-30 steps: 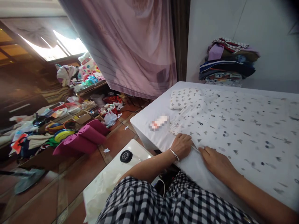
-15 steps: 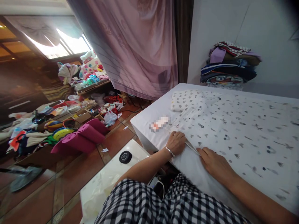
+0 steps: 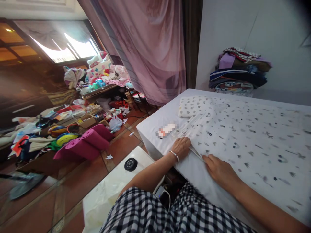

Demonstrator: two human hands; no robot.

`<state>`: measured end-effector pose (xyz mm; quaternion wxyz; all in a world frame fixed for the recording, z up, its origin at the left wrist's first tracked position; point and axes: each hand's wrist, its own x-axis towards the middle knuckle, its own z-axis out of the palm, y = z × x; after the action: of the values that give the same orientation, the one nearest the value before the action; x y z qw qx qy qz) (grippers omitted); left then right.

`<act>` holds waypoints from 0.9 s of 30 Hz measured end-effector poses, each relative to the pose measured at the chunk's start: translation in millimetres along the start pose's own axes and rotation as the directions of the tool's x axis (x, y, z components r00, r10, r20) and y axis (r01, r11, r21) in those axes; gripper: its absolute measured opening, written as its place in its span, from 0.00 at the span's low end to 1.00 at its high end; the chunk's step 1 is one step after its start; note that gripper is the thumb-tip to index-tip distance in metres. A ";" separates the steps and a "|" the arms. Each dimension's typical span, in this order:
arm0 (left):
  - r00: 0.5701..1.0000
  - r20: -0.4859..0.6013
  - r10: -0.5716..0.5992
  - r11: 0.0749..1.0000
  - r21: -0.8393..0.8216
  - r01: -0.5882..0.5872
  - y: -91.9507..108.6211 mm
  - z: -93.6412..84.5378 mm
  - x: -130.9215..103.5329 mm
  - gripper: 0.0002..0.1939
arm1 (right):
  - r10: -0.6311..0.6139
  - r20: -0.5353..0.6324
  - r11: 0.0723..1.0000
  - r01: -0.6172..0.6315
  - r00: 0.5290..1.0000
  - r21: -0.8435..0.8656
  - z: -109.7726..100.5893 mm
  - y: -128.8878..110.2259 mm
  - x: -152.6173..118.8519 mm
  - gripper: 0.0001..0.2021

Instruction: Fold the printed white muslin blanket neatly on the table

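A thin white cloth (image 3: 243,139) printed with small grey shapes lies spread over the white bed (image 3: 155,119). My left hand (image 3: 181,148), with a silver bracelet at the wrist, is closed on the cloth's near edge. Further right along that edge, my right hand (image 3: 220,170) pinches the same cloth, and the edge runs taut between them. A small patterned pillow (image 3: 191,106) lies at the cloth's upper left corner, partly under it. Left of the cloth, a blurred white and orange item (image 3: 167,130) rests on the bed.
A white side table (image 3: 109,191) with a round black object (image 3: 130,164) stands at my left. Pink rolled mats (image 3: 89,142) and a clutter of boxes and bags cover the floor further left. Folded clothes (image 3: 239,71) are stacked behind the bed; a pink curtain (image 3: 155,48) hangs beyond.
The view has shifted slightly, showing more beside the curtain. Both hands keep hold of the cloth's edge and have moved slightly left in the picture.
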<state>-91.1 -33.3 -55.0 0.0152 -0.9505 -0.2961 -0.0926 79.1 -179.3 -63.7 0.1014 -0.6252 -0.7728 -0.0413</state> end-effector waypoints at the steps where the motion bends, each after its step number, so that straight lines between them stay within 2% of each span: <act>1: 1.000 0.010 -0.008 1.000 0.008 0.008 -1.4 0.8 -0.1 0.06 | -0.012 -0.017 1.000 0.012 1.000 0.000 0.6 -1.2 0.4 0.14; 4: 1.000 0.011 -0.012 1.000 0.024 0.012 -7.6 3.5 -1.6 0.07 | -0.037 -0.034 0.999 0.037 0.999 0.011 1.9 -3.8 1.3 0.13; 11: 0.997 -0.081 -0.011 1.000 -0.007 0.010 -16.8 4.9 -0.7 0.10 | -0.004 -0.023 1.000 0.003 1.000 -0.022 3.2 -8.0 8.6 0.16; 16: 0.996 -0.022 -0.087 0.996 0.032 0.088 -31.2 -0.9 5.7 0.06 | -0.043 -0.004 0.998 0.043 0.999 -0.038 0.9 -11.3 13.4 0.14; 21: 0.989 -0.051 -0.138 0.989 0.056 0.140 -51.1 -8.0 2.4 0.08 | -0.068 -0.001 0.998 0.068 0.998 0.015 -1.3 -15.5 14.0 0.13; 27: 0.991 0.019 -0.133 0.988 0.085 0.131 -53.6 -13.6 -2.9 0.08 | -0.049 0.021 0.999 0.049 0.999 0.002 1.8 -22.1 19.0 0.13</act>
<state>-126.0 8.1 -43.6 0.0454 -0.9285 -0.3620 -0.0693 53.6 -165.5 -60.1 0.0927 -0.6064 -0.7889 -0.0366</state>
